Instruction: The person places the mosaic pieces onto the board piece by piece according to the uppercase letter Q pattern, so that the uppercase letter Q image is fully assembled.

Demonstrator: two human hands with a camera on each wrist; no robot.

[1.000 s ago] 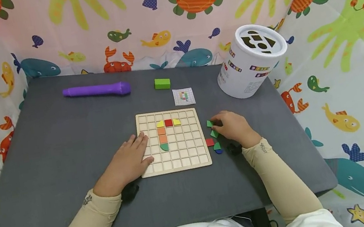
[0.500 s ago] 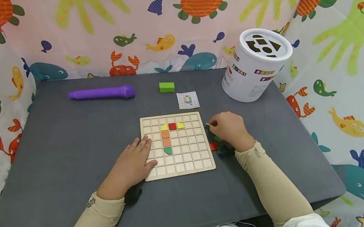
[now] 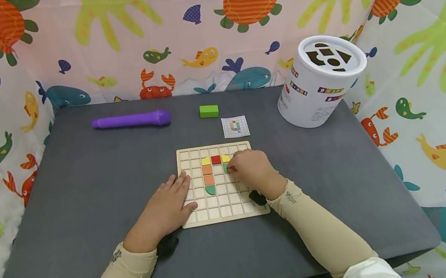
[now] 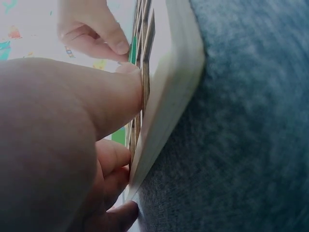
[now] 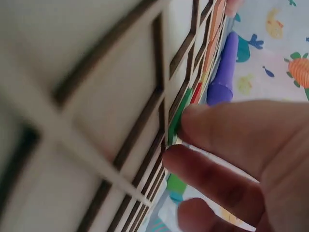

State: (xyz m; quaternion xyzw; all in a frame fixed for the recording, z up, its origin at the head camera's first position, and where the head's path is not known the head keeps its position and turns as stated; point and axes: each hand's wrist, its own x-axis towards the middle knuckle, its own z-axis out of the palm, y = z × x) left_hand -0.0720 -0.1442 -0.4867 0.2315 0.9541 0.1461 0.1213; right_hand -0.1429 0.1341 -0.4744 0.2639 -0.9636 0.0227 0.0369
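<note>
A wooden grid board (image 3: 226,213) lies on the grey table. My left hand (image 3: 163,212) rests on its left edge, fingers extended and thumb apart. Above the board's right half, my right hand (image 3: 256,172) pinches a small green tile (image 5: 177,118) between thumb and fingertips, right at the cell below the right yellow tile (image 3: 225,158). A red tile (image 3: 215,160) sits between that one and the left yellow tile (image 3: 206,161). Down the left column run two orange tiles (image 3: 208,175) and a green rounded tile (image 3: 211,190). Loose tiles beside the board are hidden behind my right hand and arm.
Behind the board lie a small pattern card (image 3: 236,127) and a bright green block (image 3: 209,111). A purple microphone-shaped stick (image 3: 131,121) is at the back left. At the back right stands a white bucket (image 3: 317,95) with shaped holes in its lid.
My right hand has picked up a green tile from the loose ones right of the board and moved left with it onto the grid. The left hand stays on the board's edge.
</note>
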